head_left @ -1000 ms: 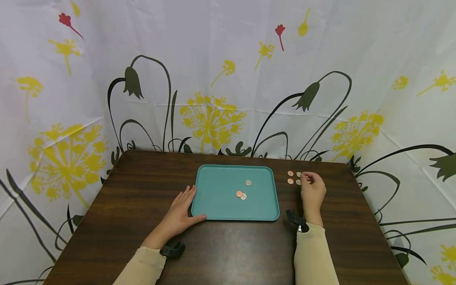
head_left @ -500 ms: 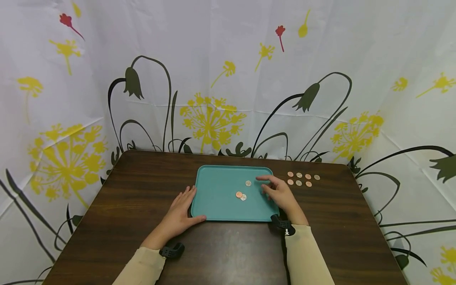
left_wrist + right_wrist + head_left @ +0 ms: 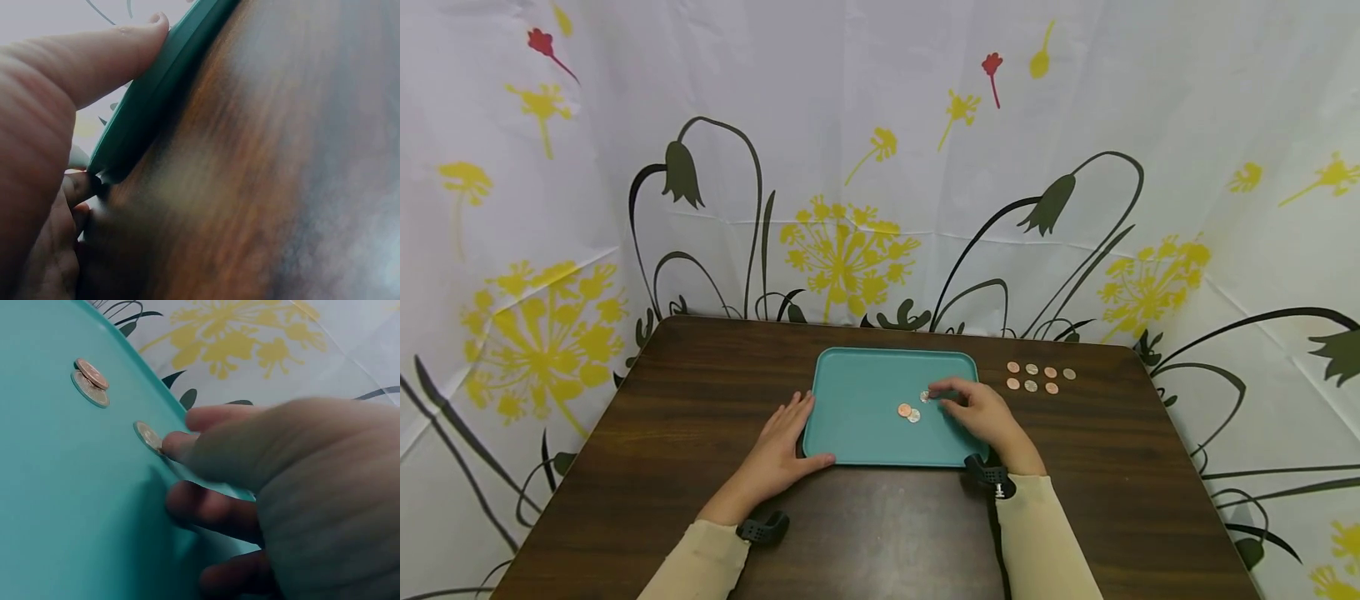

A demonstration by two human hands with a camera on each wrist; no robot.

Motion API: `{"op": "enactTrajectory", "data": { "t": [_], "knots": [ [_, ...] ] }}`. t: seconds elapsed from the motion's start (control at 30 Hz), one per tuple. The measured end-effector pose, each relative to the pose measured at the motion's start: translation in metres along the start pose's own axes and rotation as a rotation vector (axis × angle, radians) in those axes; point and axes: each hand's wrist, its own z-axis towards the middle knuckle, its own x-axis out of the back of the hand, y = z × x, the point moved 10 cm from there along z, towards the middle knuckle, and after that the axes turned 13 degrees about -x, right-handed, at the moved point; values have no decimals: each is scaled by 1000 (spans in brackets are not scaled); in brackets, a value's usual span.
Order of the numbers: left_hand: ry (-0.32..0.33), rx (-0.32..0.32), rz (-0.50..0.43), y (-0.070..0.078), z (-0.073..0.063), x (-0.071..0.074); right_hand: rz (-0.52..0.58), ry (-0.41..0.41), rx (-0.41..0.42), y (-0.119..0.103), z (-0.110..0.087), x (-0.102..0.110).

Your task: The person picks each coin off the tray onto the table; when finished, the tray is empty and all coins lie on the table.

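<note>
My left hand [image 3: 775, 454] lies at the left end of a teal tray [image 3: 857, 442]. Its thumb [image 3: 134, 47] rests on the rim, and the other fingers reach along the tray's side. Over the tray's right half, my right hand [image 3: 988, 412] is lowered with bent fingers. One fingertip [image 3: 177, 445] is right at the edge of a silver coin [image 3: 149, 437], most of whose face shows. To the left of that coin on the tray, a copper coin [image 3: 904, 410] partly overlaps another silver coin [image 3: 914, 416].
Right of the tray, several copper and silver coins [image 3: 1032, 369] lie in two rows on the dark wooden table [image 3: 880, 533]. A white curtain [image 3: 880, 100] with printed flowers hangs behind the table's far edge.
My right hand has left the rows of coins and moved left over the tray. The single silver coin has shifted slightly toward me. The left hand has stayed put.
</note>
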Motion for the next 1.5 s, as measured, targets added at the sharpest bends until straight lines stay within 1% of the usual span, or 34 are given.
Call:
{"op": "enactTrajectory", "data": {
  "t": [0.1,0.17,0.3,0.37,0.43,0.53,0.63,0.73,0.83,0.9,0.93,1.1,1.17,1.23,1.27,1.33,1.37,1.4,1.5],
  "knots": [
    [3,-3,-2,0,0,0,15,3,28,-3,0,1],
    [4,-4,2,0,0,0,-10,23,47,-4,0,1],
    [3,-6,10,-1,-1,-1,-147,75,68,-7,-1,-3],
    [4,-5,8,-1,-1,-2,-212,91,59,-9,-2,-6],
    [5,-3,6,-1,-2,-2,-246,96,45,-12,-4,-7],
    [7,-6,5,-1,-3,-2,-246,92,22,-14,-5,-7],
    [11,-4,5,-1,-4,-1,-236,70,4,-13,-4,-7],
    [14,3,4,-2,-4,-1,-207,51,-15,-12,-2,-6],
    [16,6,3,-3,-4,-1,-131,55,-27,-8,0,-2],
    [16,4,4,-4,-4,-1,-21,69,-28,-6,1,3],
    [15,2,6,-3,-4,-1,46,81,-28,-3,2,5],
    [14,-12,10,-2,-2,1,466,144,-14,11,-1,26],
    [20,-17,6,-2,0,2,596,214,-13,18,-4,41],
    [24,-21,6,-1,1,3,714,326,-20,30,-8,60],
    [23,-24,7,-1,1,3,763,399,-28,37,-12,71],
    [22,-25,7,-1,2,2,819,569,-53,55,-23,95],
    [20,-24,8,0,2,2,838,647,-68,66,-30,106],
    [19,-25,11,0,2,2,828,725,-92,76,-37,116],
    [20,-20,7,0,2,1,715,916,-194,102,-60,143]
  ]
}}
